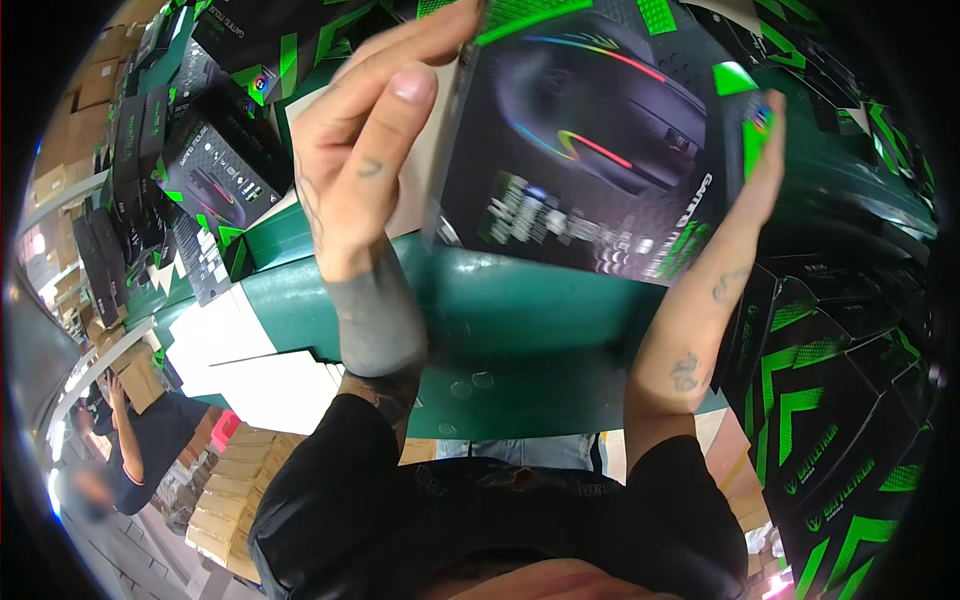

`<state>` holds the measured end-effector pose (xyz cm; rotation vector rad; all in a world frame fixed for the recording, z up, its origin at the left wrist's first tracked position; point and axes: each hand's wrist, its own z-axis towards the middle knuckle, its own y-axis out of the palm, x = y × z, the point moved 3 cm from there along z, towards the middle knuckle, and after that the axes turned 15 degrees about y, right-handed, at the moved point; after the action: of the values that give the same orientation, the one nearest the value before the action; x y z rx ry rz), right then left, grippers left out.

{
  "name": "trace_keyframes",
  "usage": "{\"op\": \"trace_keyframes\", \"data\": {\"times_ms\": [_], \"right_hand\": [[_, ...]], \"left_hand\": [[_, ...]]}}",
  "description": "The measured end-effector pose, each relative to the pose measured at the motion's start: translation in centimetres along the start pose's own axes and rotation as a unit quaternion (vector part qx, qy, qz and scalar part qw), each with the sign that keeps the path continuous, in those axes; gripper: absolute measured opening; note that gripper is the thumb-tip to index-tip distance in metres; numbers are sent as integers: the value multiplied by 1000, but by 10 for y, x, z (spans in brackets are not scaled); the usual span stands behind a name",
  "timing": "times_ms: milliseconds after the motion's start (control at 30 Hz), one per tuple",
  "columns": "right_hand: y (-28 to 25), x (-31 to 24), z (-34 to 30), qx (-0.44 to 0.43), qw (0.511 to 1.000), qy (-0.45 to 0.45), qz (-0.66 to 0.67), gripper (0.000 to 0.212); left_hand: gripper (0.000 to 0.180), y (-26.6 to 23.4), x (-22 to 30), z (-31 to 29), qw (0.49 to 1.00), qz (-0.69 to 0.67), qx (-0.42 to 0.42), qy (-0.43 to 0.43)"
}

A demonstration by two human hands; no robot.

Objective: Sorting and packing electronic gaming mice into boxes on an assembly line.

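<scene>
A black and green gaming mouse box [590, 150] is raised above the green tabletop, its large face with a mouse picture turned up toward me. The box is slightly blurred and tilted. At its left edge is my left hand [365, 150], thumb extended and fingers bent, the fingertips at the upper left corner. My right hand [768, 165] lies along the right side, its fingers mostly hidden behind the box. The box is held between both hands.
Similar mouse boxes [215, 170] stand at the left. Flat black and green cartons [830, 420] are piled at the right. White sheets [265, 385] lie on the green table [500, 340] near its front left edge. Another person [150, 440] is beyond the table at lower left, beside stacked brown cartons [235, 500].
</scene>
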<state>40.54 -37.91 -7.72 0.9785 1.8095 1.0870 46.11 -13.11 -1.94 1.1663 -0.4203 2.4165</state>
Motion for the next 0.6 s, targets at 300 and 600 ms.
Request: {"op": "trace_keyframes", "data": {"times_ms": [300, 600], "right_hand": [[-69, 32, 31, 263, 935, 58, -231, 67], [-61, 48, 21, 247, 941, -92, -214, 74]], "left_hand": [[82, 7, -78, -40, 988, -128, 4, -84], [72, -80, -137, -86, 860, -220, 242, -392]]}}
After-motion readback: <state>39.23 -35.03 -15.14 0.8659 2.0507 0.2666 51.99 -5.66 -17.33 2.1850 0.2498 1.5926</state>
